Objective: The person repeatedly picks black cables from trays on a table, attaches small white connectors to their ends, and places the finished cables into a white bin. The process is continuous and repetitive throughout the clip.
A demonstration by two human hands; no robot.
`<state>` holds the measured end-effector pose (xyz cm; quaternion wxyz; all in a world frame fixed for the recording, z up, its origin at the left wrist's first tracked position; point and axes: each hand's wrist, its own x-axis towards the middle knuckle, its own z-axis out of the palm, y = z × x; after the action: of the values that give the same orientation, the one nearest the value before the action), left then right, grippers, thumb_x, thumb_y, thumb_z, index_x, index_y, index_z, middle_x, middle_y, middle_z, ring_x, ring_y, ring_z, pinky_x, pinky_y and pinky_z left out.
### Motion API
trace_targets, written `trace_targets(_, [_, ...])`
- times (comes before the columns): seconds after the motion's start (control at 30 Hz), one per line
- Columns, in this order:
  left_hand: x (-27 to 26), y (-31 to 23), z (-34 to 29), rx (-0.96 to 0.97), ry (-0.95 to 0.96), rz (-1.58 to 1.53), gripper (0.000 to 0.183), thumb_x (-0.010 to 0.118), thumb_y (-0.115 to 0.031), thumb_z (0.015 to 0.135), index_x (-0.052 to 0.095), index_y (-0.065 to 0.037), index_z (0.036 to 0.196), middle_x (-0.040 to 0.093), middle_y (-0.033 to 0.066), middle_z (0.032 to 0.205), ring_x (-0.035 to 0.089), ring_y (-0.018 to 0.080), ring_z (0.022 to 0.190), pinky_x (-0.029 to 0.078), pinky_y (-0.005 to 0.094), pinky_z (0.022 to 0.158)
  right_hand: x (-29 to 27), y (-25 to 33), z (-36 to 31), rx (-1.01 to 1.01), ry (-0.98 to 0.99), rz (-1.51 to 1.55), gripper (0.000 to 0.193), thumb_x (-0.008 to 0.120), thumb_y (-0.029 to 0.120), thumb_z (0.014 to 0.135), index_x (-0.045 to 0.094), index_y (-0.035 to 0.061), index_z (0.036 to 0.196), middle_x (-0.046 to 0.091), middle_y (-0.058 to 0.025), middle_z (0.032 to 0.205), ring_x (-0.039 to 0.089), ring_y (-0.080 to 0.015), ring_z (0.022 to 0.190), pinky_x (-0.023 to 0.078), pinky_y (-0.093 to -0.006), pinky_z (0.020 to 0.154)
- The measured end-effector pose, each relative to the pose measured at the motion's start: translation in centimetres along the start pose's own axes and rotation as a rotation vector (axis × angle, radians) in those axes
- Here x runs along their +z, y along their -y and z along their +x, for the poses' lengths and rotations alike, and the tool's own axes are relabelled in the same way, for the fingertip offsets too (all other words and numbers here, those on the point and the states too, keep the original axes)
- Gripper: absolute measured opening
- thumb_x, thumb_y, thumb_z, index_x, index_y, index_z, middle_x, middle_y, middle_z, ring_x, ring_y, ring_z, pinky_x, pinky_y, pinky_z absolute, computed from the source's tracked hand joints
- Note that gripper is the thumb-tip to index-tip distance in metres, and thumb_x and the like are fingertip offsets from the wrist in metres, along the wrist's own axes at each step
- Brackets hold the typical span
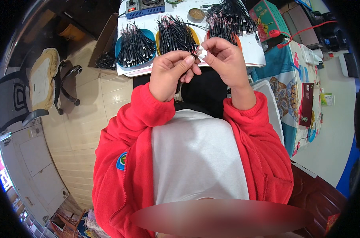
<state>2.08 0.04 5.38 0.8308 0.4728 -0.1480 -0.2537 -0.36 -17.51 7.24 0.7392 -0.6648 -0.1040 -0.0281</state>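
One white table [256, 54] fronts both hands, three fanned heaps of black cables [174, 36] lying just beyond them, a looser cable pile [236, 16] past the right. Finished or waiting? Can't tell! Left hand [172, 71] pinches one cable [194, 56] near its reddish wires; right hand [224, 60] grips a small white piece [203, 54] against it, apparently mid-job.

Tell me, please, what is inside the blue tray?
The blue tray holds many black cables, with reddish wire ends farther away and connectors nearer. They cover its bottom, so anything beneath cannot be seen.
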Motion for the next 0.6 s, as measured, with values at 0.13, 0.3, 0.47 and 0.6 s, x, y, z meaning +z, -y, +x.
trace_targets(0.13, [-0.2, -0.2, -0.1, -0.054, 0.036, -0.048, 0.015, 0.053, -0.008, 0.092, 0.061, 0.004, 0.095, 0.062, 0.0099, 0.074, 0.044, 0.0082, 0.052, 0.032, 0.0189, 0.047, -0.1, -0.4, -0.1, -0.096, 0.014, -0.069, 0.014, 0.061, 0.003, 0.088, 0.058, -0.0034, 0.1, 0.061, -0.0031, 0.088, 0.058, -0.0081, 0.08, 0.048, -0.0216, 0.073])
trace_targets(0.3, [-0.4, -0.2, -0.4, -0.048, 0.048, -0.124, 0.014, 0.053, -0.008, 0.092, 0.061, 0.004, 0.093, 0.059, 0.0061, 0.07, 0.039, 0.0061, 0.051, 0.029, 0.0182, 0.046, 0.6, -1.8, -0.4, -0.088, -0.035, 0.13, 0.015, 0.06, 0.006, 0.088, 0.057, -0.0019, 0.101, 0.062, -0.0038, 0.09, 0.058, -0.0094, 0.082, 0.047, -0.0226, 0.073])
trace_targets(0.47, [-0.5, -0.2, -0.5, -0.061, 0.018, -0.1, 0.014, 0.054, -0.007, 0.092, 0.062, 0.004, 0.094, 0.058, 0.0052, 0.069, 0.037, 0.0053, 0.051, 0.027, 0.0182, 0.046, 1.4, -2.8, -0.9, 0.166, 0.097, 0.678, 0.021, 0.058, 0.014, 0.09, 0.054, 0.0015, 0.106, 0.06, -0.0037, 0.092, 0.056, -0.0103, 0.082, 0.045, -0.0231, 0.076])
trace_targets(0.6, [-0.6, -0.3, -0.5, -0.077, 0.067, -0.102, 0.014, 0.054, -0.005, 0.091, 0.063, 0.004, 0.095, 0.059, 0.0056, 0.07, 0.042, 0.0052, 0.053, 0.028, 0.0174, 0.046, 1.2, -2.1, -1.1, 0.2, 0.058, 0.601, 0.032, 0.061, 0.018, 0.089, 0.049, 0.0021, 0.114, 0.058, -0.0042, 0.1, 0.057, -0.0104, 0.085, 0.047, -0.0245, 0.076])
